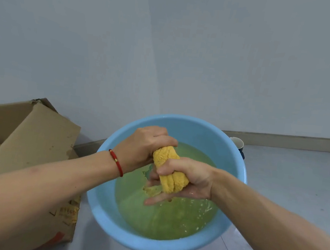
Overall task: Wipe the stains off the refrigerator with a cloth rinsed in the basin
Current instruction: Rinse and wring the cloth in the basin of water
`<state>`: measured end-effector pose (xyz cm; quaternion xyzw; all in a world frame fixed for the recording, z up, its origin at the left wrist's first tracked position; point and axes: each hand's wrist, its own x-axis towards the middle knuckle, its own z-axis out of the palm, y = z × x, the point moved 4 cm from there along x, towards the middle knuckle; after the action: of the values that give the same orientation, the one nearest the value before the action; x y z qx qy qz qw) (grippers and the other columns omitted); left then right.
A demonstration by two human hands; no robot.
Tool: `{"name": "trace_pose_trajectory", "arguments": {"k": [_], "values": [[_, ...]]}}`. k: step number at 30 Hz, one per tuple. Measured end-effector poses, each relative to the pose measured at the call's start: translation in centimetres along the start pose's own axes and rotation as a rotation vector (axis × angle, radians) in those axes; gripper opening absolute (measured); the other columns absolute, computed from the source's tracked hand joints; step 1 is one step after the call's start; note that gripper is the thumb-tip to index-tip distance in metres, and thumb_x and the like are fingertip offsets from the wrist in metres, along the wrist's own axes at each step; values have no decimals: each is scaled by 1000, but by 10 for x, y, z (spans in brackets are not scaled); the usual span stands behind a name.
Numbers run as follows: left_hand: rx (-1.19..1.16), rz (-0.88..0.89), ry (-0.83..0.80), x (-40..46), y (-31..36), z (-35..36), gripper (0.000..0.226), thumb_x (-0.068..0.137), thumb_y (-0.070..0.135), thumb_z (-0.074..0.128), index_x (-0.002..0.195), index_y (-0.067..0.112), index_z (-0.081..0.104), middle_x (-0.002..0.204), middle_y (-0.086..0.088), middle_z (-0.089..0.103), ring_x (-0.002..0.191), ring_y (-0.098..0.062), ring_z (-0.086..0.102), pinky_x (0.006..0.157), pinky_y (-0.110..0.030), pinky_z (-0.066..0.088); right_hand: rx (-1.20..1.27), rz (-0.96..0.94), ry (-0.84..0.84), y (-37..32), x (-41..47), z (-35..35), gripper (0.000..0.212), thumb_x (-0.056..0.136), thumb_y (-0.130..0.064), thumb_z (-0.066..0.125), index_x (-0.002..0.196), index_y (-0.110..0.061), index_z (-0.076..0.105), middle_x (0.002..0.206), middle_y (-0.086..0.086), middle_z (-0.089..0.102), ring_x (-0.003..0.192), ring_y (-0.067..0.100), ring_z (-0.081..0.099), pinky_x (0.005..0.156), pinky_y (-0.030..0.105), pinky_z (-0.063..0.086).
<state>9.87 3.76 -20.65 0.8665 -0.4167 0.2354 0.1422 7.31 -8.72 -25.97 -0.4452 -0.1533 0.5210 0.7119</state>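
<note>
Two hands (144, 143) (184, 180), one yellow cloth (170, 170), one blue basin (109, 216), one cardboard box (26, 136), one cup (238, 143), one red bracelet (116, 162)

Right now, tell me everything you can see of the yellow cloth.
The yellow cloth looks like thick, fluffy terry, bunched and twisted into a short roll. It is held above the greenish water in the blue basin, not lying in it. The left hand grips its upper end, the right hand its lower end, whose folds stick out below the fingers. It looks wet.

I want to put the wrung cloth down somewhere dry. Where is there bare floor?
Bare floor lies right of the blue basin, beyond the cup. The left is crowded: a cardboard box sits against the basin.
</note>
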Motion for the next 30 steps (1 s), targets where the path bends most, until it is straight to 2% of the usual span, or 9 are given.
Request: {"name": "trace_pose_trajectory", "arguments": {"k": [1,3,6,10,15,18,23,27,30], "values": [[36,37,1,1,-1,-4,15,85,0,76,97,7,75,77,-5,62,66,-25,59,58,-39,49,85,-35,-3,0,2,6,42,83,3,62,124,-3,54,108,19,64,106,33,71,89,58,58],[154,126,-71,-1,-5,-8,12,81,0,78,87,9,72,70,-5,56,58,-24,53,49,-38,46,90,-14,6,-1,3,12,43,94,12,50,133,-4,47,115,25,69,97,34,75,74,41,64],[333,106,-293,-9,-11,2,31,63,-1,83,69,13,55,57,-3,49,43,-25,46,35,-30,33,-359,77,231,-3,7,3,15,97,-11,70,98,-11,55,73,4,63,50,12,50,41,20,35],[539,-212,-630,-8,-2,29,18,81,10,60,75,20,46,62,0,46,63,-30,48,53,-32,30,-1165,68,633,-13,16,-16,25,83,-18,74,69,-15,53,60,-1,56,50,20,51,44,24,37],[180,-568,-669,-6,-5,49,26,77,18,64,59,17,46,58,-2,49,62,-29,54,52,-33,43,-1744,-12,682,-23,13,-21,9,85,-14,61,90,-21,59,76,-1,54,74,31,56,65,34,45],[-150,-768,-661,-8,-4,53,30,72,10,68,53,14,45,48,0,46,47,-22,44,43,-26,32,-1919,-82,642,-29,9,-23,16,88,-12,58,99,-22,52,74,-3,45,75,31,49,67,36,37],[-671,-1108,-733,-27,2,65,36,75,6,70,55,17,42,48,-5,33,42,-17,22,46,-25,18,-2128,-140,569,-24,8,-21,23,93,-19,59,114,-14,52,101,8,70,84,39,64,63,37,32],[-598,-1086,-944,-21,-1,61,35,76,30,77,64,21,45,56,-5,37,47,-20,22,47,-25,19,-2119,-168,578,-26,11,-20,29,93,-26,64,117,-13,53,105,7,71,91,37,69,63,36,33],[-377,-972,-943,-12,-8,58,27,73,35,74,71,16,55,60,-5,51,48,-21,37,47,-25,31,-2007,-115,584,-27,14,-21,31,91,-25,67,118,-14,56,97,5,68,87,34,67,65,35,38]]}}
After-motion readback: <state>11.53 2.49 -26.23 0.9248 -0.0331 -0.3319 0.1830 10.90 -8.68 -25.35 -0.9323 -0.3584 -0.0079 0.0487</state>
